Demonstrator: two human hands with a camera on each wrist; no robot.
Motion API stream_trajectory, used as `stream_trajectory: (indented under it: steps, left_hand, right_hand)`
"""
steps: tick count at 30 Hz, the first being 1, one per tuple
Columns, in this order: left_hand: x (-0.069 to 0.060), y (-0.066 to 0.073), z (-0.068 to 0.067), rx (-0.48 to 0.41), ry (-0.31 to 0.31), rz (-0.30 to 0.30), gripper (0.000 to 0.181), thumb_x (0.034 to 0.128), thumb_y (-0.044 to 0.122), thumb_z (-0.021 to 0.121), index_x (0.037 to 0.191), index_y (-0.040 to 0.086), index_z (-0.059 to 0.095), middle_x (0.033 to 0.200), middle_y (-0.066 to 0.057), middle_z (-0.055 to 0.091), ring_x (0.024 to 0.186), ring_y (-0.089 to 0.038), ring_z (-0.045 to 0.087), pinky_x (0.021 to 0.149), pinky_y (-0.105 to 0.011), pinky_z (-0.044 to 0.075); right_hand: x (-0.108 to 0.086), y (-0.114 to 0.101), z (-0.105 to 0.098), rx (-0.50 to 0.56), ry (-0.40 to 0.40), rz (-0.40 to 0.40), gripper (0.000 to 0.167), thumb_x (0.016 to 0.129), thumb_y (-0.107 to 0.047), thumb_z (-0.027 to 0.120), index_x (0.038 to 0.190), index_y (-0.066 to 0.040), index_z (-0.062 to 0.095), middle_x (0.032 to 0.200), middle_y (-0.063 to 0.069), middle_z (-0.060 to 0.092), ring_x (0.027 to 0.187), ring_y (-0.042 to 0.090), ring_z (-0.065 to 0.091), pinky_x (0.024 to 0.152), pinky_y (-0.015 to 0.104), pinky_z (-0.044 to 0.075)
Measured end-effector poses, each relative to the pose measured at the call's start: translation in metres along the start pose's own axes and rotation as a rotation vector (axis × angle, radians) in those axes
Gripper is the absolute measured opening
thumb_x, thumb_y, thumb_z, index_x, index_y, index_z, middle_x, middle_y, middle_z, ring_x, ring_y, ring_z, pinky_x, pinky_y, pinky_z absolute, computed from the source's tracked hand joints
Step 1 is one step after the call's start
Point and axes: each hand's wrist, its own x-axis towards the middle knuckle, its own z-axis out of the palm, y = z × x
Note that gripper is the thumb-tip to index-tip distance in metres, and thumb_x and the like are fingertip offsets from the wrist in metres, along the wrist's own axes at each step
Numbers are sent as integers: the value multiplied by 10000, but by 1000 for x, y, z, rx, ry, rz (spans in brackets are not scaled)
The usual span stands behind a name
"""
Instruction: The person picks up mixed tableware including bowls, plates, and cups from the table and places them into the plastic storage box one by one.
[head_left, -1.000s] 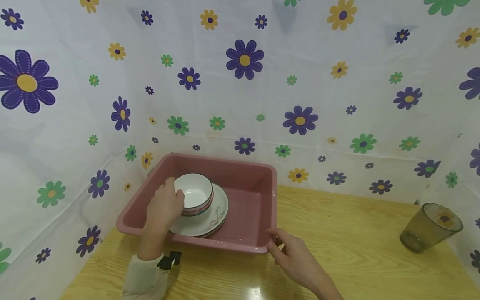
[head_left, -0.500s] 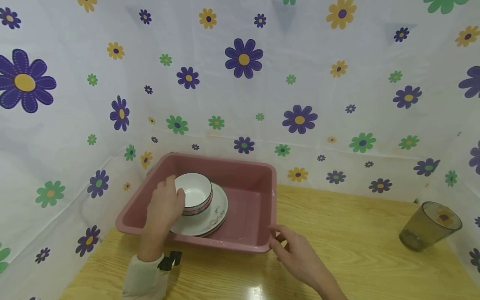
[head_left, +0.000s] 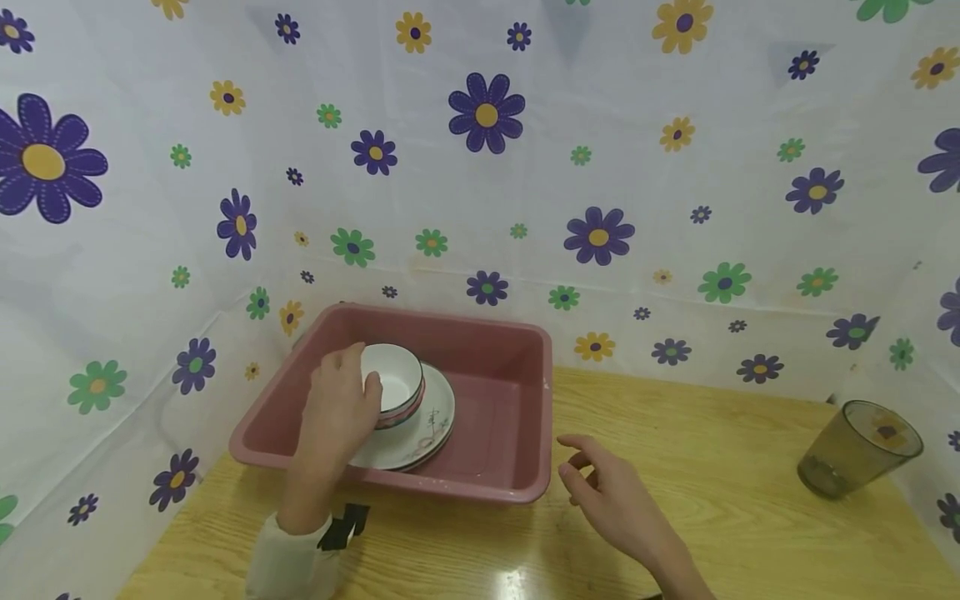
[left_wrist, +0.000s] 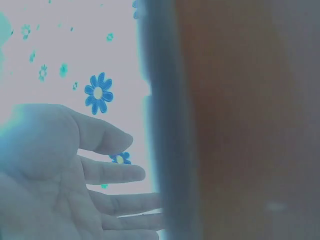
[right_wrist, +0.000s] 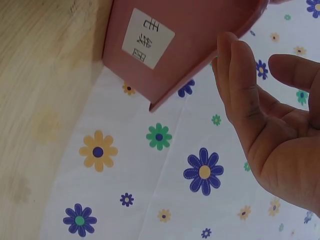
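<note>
A pink plastic basin (head_left: 487, 342) stands on the wooden table in the head view. Inside it, a white bowl (head_left: 396, 375) with a dark rim and a pink band on its side sits on white plates (head_left: 420, 450); it may be stacked on another bowl. My left hand (head_left: 341, 408) is over the bowl's left side and hides part of it. Its fingers look straight in the left wrist view, and I cannot tell whether they touch the bowl. Just right of the basin's near corner, my right hand (head_left: 611, 492) is apart from it, with relaxed fingers and nothing held.
A tinted drinking glass (head_left: 858, 450) stands at the right end of the wooden table (head_left: 690, 458). Flower-patterned white sheeting (head_left: 420, 200) closes off the back and sides. On the basin's outer wall is a white handwritten label (right_wrist: 148, 38). A blurred brown shape fills the left wrist view's right side.
My right hand has come away from the basin's near right corner and moved a little right. The left hand has shifted slightly right over the bowl. The dishes have not visibly moved within the basin.
</note>
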Motion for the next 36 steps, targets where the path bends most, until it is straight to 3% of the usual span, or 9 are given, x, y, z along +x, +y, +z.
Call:
stream_trajectory:
  steps: [6, 13, 17, 24, 31, 36]
  left_hand:
    - [-9, 12, 1, -26, 3, 65, 490, 1009, 180, 455, 1445, -36, 396, 1444, -308, 374, 1317, -479, 375, 1021, -663, 391]
    - [-19, 28, 9, -41, 81, 241, 420, 976, 117, 537, 1352, -64, 496, 1326, -303, 496, 1226, -490, 487, 975, -623, 442]
    - [-26, 37, 15, -69, 84, 325, 402, 967, 93, 560, 1336, -63, 525, 1290, -283, 531, 1172, -475, 532, 945, -583, 478]
    - [-36, 49, 27, -26, 59, 440, 383, 958, 82, 577, 1312, -58, 539, 1270, -277, 553, 1136, -443, 575, 928, -550, 509]
    - [-45, 56, 40, -60, -8, 541, 372, 959, 92, 595, 1304, -39, 552, 1232, -228, 570, 1145, -369, 575, 957, -495, 506]
    - [-49, 60, 44, -66, -32, 576, 375, 956, 104, 606, 1305, -20, 557, 1235, -198, 575, 1151, -349, 581, 979, -482, 496]
  right_hand:
    - [0, 3, -14, -20, 63, 30, 326, 1008, -159, 575, 1333, -126, 583, 992, 34, 661, 704, 100, 614, 563, 266, 501]
    - [-1, 8, -33, -83, 126, 5, 349, 1026, -192, 549, 1361, -93, 558, 1059, 49, 670, 931, 179, 644, 740, 310, 539]
    - [-2, 12, -44, -110, 173, -22, 356, 1031, -191, 541, 1362, -60, 547, 1101, 65, 663, 1014, 209, 632, 816, 356, 552]
    - [-6, 19, -61, -136, 250, -49, 385, 1028, -181, 543, 1379, -24, 522, 1233, 167, 611, 1138, 313, 587, 919, 495, 521]
    - [-9, 26, -75, -127, 279, -65, 424, 1024, -172, 545, 1400, 17, 488, 1357, 251, 527, 1246, 408, 493, 975, 588, 462]
    - [-11, 33, -86, -137, 302, -43, 486, 1024, -200, 547, 1444, 17, 435, 1442, 279, 435, 1304, 478, 407, 1012, 638, 396]
